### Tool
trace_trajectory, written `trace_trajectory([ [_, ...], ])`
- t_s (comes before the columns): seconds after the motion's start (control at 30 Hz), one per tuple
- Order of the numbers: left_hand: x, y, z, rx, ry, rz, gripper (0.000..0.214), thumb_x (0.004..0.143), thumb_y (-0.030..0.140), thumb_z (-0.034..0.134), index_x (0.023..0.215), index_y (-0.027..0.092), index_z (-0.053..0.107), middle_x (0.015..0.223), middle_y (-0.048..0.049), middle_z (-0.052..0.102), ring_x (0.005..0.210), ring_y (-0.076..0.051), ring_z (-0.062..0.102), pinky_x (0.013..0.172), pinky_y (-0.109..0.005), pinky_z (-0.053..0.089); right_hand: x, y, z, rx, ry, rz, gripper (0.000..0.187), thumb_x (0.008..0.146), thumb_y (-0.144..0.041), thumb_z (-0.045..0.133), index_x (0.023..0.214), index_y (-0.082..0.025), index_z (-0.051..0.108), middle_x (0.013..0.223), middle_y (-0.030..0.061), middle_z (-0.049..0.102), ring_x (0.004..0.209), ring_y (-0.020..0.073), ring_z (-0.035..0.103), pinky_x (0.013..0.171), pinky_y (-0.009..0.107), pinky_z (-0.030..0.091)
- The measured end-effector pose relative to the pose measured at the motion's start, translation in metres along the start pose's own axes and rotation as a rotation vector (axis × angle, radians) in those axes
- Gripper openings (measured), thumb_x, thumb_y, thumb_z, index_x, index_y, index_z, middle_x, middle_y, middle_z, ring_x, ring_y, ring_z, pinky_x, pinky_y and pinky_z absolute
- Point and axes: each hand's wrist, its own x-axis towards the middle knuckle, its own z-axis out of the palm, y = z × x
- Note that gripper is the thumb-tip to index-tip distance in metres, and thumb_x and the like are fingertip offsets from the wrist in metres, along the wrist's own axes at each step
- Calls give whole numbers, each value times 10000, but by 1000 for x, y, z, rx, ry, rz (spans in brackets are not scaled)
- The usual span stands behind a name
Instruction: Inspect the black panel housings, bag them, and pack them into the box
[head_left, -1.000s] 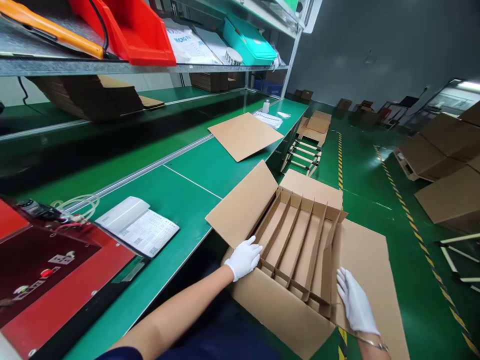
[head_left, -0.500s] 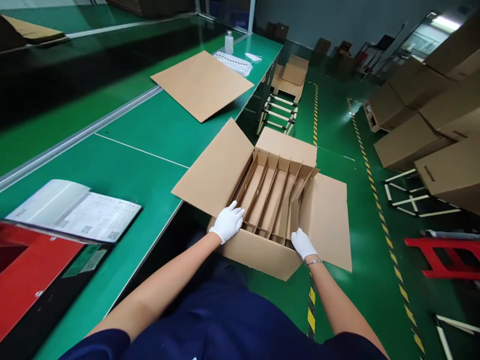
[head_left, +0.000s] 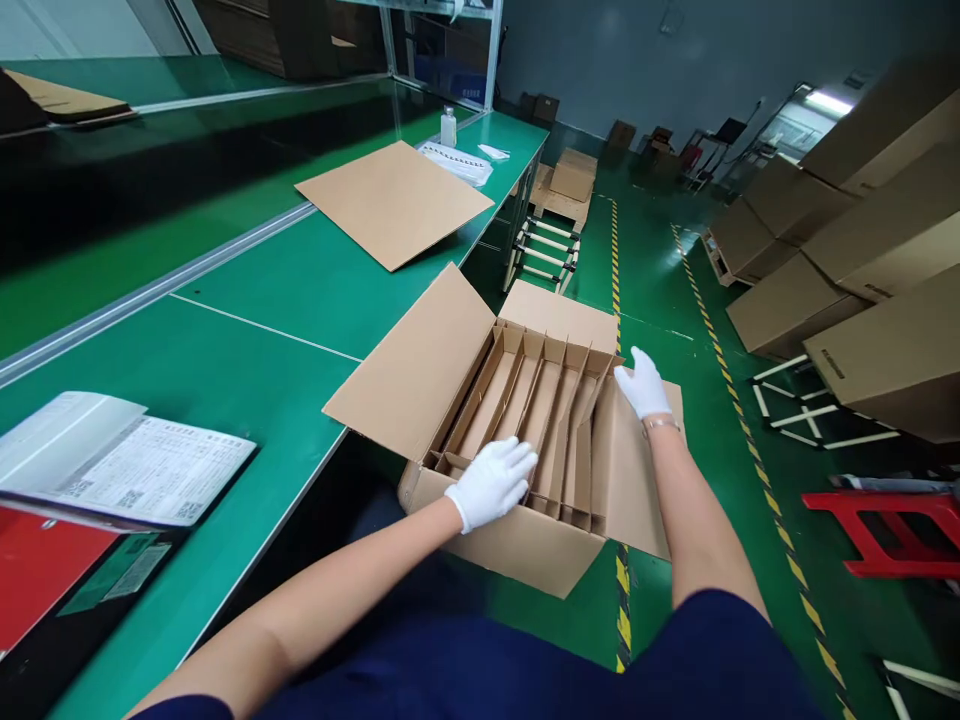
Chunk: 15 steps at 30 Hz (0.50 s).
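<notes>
My left hand [head_left: 491, 482] in its white glove lies on the near end of the brown cardboard divider grid [head_left: 525, 400], fingers a little spread and flat on the top edges of the slats, pinching nothing; my right hand [head_left: 643, 385] is up at the far right corner of that grid, fingers close together and palm open against the outermost slat, gripping nothing either.

The big brown corrugated cardboard carton [head_left: 510, 545] sits right in front of me, just off the edge of the green worktop [head_left: 247, 340]; what it stands on I cannot tell.

As I read it, the grid is already down inside the carton; the long slots run away from me and every one I can see is empty. The slats on the right lean and crowd together, so squaring them up looks unfinished.

All flaps are open; the left flap [head_left: 416, 370] lies out over the worktop edge, the right flap [head_left: 630, 470] hangs out under my forearm, the far flap [head_left: 559, 315] tips away. Nothing loaded, nothing closed, no tape in sight; so early going, I'd say.

A flat brown cardboard sheet [head_left: 394, 200] lies further along the worktop, well apart from the carton.
</notes>
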Motion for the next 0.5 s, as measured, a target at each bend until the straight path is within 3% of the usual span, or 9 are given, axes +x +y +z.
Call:
trace_trajectory([
  [0.1, 17, 22, 8, -22, -60, 129, 466, 1001, 346, 467, 1445, 215, 519, 1480, -116, 551, 1386, -338, 462, 1138, -515, 367, 58, -14, 14, 59, -11, 20, 536, 1011, -376, 535, 1478, -135, 430, 1528, 149, 400, 1413, 251, 419, 1189, 477, 379],
  [0.17, 21, 25, 20, -15, -109, 135, 444, 1000, 365, 480, 1420, 238, 546, 1455, -106, 578, 1324, -331, 522, 1098, -513, 402, 69, -20, 36, 83, -66, 40, 439, 993, -415, 581, 1329, -132, 564, 1348, 118, 557, 1239, 216, 562, 1087, 449, 485],
  [0.23, 20, 22, 32, -6, -148, 128, 408, 999, 393, 492, 1373, 262, 591, 1445, -93, 595, 1231, -310, 596, 1071, -500, 427, 66, -21, 61, 91, -115, 62, 375, 981, -420, 606, 1206, -121, 623, 1206, 93, 620, 1113, 181, 613, 1008, 398, 537],
  [0.37, 17, 14, 49, 0, -156, 124, 428, 997, 458, 496, 1371, 286, 611, 1447, -59, 610, 1157, -299, 646, 1064, -474, 438, 52, -17, 96, 94, -32, 110, 419, 987, -418, 591, 1293, -132, 579, 1310, 113, 567, 1210, 209, 568, 1066, 441, 498],
  [0.5, 17, 14, 50, 3, -164, 119, 462, 1000, 483, 488, 1386, 255, 603, 1459, -66, 600, 1163, -312, 647, 1075, -479, 435, 27, -22, 104, 82, 111, 83, 529, 1028, -394, 472, 1487, -140, 409, 1555, 150, 332, 1455, 282, 329, 1217, 522, 302],
])
